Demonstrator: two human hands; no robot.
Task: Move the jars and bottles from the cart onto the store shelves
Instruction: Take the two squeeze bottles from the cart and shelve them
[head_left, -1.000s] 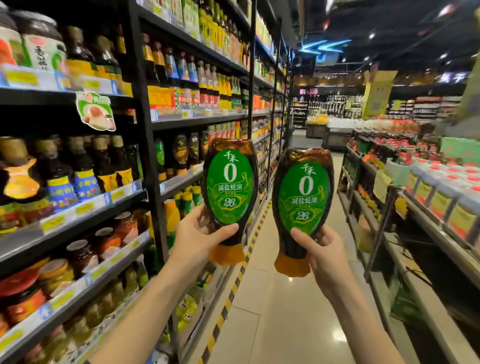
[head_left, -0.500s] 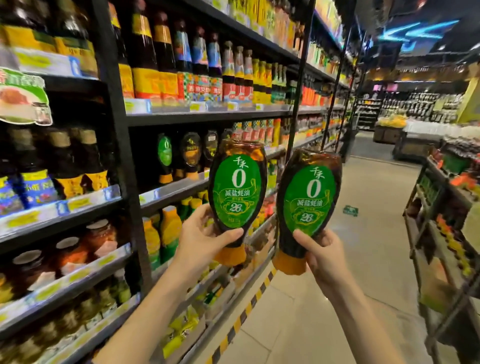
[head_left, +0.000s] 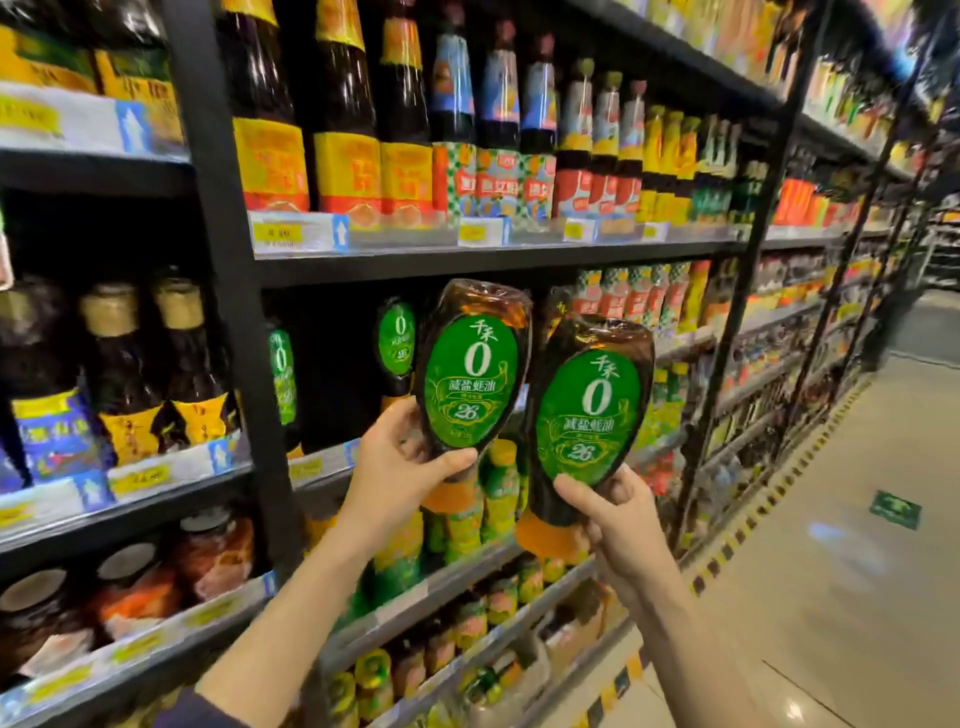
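I hold two dark squeeze bottles with green oval labels, both cap-down with orange caps. My left hand (head_left: 397, 467) grips the left bottle (head_left: 470, 374) near its neck, close in front of the middle shelf (head_left: 322, 467). My right hand (head_left: 613, 514) grips the right bottle (head_left: 589, 410), which tilts slightly and sits lower, just right of the first. Two matching green-label bottles (head_left: 396, 340) stand on that middle shelf behind the left one. The cart is out of view.
Black shelving fills the left: tall dark sauce bottles (head_left: 343, 119) on the upper shelf, jars (head_left: 130, 582) at lower left, green and yellow bottles (head_left: 498, 488) under my hands. A black upright post (head_left: 228, 291) stands left of the gap. The tiled aisle floor (head_left: 857, 571) opens right.
My view has turned left and closer to the shelves. Both bottles have moved toward the middle shelf, the left one now right in front of the matching bottles.
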